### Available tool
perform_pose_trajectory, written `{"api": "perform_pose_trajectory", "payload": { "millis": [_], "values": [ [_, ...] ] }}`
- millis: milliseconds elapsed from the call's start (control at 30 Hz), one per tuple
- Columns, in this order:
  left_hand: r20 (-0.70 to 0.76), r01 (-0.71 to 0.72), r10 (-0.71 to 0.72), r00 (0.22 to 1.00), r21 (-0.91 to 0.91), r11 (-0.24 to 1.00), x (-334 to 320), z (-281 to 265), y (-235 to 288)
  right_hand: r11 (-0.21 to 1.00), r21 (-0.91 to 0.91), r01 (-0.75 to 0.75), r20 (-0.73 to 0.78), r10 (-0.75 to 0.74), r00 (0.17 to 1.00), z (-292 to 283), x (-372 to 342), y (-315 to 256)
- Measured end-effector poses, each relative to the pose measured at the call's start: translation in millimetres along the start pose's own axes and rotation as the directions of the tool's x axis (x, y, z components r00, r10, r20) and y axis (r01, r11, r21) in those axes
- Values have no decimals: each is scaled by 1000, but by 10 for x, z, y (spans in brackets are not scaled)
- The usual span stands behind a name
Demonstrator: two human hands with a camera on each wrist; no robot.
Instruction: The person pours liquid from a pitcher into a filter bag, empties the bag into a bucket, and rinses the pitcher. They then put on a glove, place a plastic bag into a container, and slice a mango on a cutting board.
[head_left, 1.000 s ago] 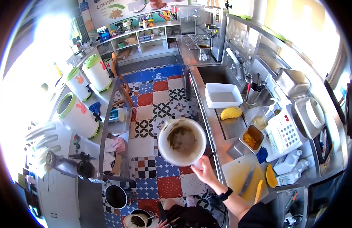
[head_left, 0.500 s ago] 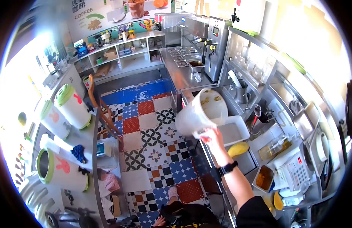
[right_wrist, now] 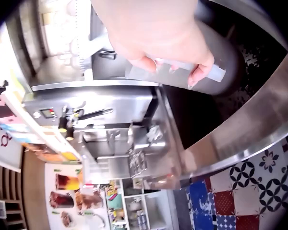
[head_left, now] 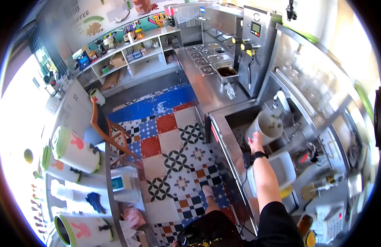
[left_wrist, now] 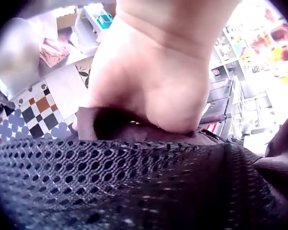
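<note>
My right hand (head_left: 256, 142) grips the edge of a white bucket (head_left: 261, 123), tilted over the sink (head_left: 236, 117), with some green-brown bits on its inner wall. Seen in the right wrist view, the fingers of the right hand (right_wrist: 158, 36) curl round a pale tab on the side of the bucket (right_wrist: 221, 50). The left hand (left_wrist: 149, 81) rests low against dark mesh clothing in the left wrist view; its fingers are hidden.
Beside the sink stand a white tub (head_left: 283, 166) and a yellow fruit (head_left: 286, 192). A faucet (head_left: 282, 99) rises behind the bucket. Left across the tiled floor (head_left: 163, 154) are a wooden chair (head_left: 95, 119) and white-and-green containers (head_left: 77, 150).
My right hand has carried the bucket from above the floor, forward and right, over the sink, tipping it away. The head view has shifted, showing more of the back counter.
</note>
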State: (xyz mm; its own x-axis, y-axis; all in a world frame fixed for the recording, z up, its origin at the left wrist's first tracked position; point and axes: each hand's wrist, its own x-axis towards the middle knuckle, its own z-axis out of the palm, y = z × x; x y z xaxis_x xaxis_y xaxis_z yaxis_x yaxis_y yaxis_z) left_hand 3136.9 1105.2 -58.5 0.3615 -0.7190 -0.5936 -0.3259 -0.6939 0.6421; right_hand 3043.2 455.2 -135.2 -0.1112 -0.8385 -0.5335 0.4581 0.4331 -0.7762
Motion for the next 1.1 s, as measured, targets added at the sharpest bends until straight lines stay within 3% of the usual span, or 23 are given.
{"api": "perform_pose_trajectory", "payload": {
  "millis": [33, 67, 133, 267, 300, 333, 400, 467, 533, 567, 600, 667, 733, 767, 800, 867, 900, 933, 1000, 1067, 1100],
  "values": [
    [-16, 18, -18, 1000, -6, 1000, 201, -136, 132, 999, -6, -52, -13, 52, 999, 13, 215, 49],
    [-31, 35, -35, 999, -6, 999, 399, -271, 256, 992, -30, -127, -127, 122, 984, 107, 309, 76],
    [-52, 68, -68, 996, -8, 998, 756, -523, 501, 997, 18, -80, -167, 82, 982, 137, 541, 268],
    [-90, 79, -80, 993, -13, 997, 1416, -952, 870, 998, 47, -48, -166, 55, 985, -48, 1333, 757],
    [-97, 83, -85, 992, -23, 996, 1550, -1046, 945, 981, 51, -186, -68, 190, 980, -159, 1444, 790],
    [-107, 79, -82, 991, -28, 996, 1695, -1143, 1017, 983, -35, -178, -95, 174, 980, -195, 1492, 852],
    [-114, 71, -73, 991, -24, 997, 1951, -1290, 1122, 911, -289, -293, -94, 278, 956, -287, 1636, 868],
    [-106, 42, -43, 993, -11, 999, 2198, -1465, 1226, 897, -308, -317, -170, 276, 946, -264, 1647, 836],
    [-82, -5, 7, 997, 20, 1000, 2471, -1688, 1336, 798, -524, -297, -428, 54, 902, -133, 1535, 789],
    [-65, -36, 39, 997, 41, 998, 2625, -1811, 1387, 772, -541, -334, -508, 16, 861, -97, 1425, 690],
    [-47, -78, 81, 996, 62, 995, 2774, -1949, 1444, 644, -642, -416, -600, -85, 795, -8, 1323, 628],
    [-8, -169, 171, 985, 117, 979, 3127, -2221, 1564, 639, -751, -165, -532, -438, 725, -211, 1508, 1018],
    [51, -285, 281, 958, 173, 943, 3553, -2546, 1722, 442, -889, 116, -293, -746, 598, 189, 895, 796],
    [81, -348, 338, 938, 204, 915, 3775, -2687, 1817, 7, -968, 251, 86, -930, 357, 182, 755, 774],
    [115, -416, 400, 909, 237, 878, 3993, -2865, 1913, 426, -767, 480, -58, -791, 609, 229, 589, 824],
    [184, -552, 521, 834, 296, 779, 4418, -3186, 2131, 545, -656, 521, 187, -552, 813, 756, -552, 410],
    [205, -621, 588, 782, 324, 713, 4590, -3363, 2215, 591, -696, 408, 280, -300, 912, 828, -949, 379],
    [227, -680, 645, 729, 343, 648, 4777, -3506, 2336, 622, -728, 287, 352, -21, 936, 802, -1257, 402],
    [234, -769, 748, 620, 372, 521, 5130, -3736, 2591, 666, -728, 164, 409, 229, 883, 507, -1797, 878],
    [209, -824, 837, 506, 406, 396, 5412, -3946, 2864, 473, -875, 99, 349, 476, 807, 346, -2309, 1290],
    [188, -838, 872, 452, 425, 342, 5546, -4051, 3024, 489, -867, 98, 335, 425, 841, 245, -2656, 1566]
  ]
}}
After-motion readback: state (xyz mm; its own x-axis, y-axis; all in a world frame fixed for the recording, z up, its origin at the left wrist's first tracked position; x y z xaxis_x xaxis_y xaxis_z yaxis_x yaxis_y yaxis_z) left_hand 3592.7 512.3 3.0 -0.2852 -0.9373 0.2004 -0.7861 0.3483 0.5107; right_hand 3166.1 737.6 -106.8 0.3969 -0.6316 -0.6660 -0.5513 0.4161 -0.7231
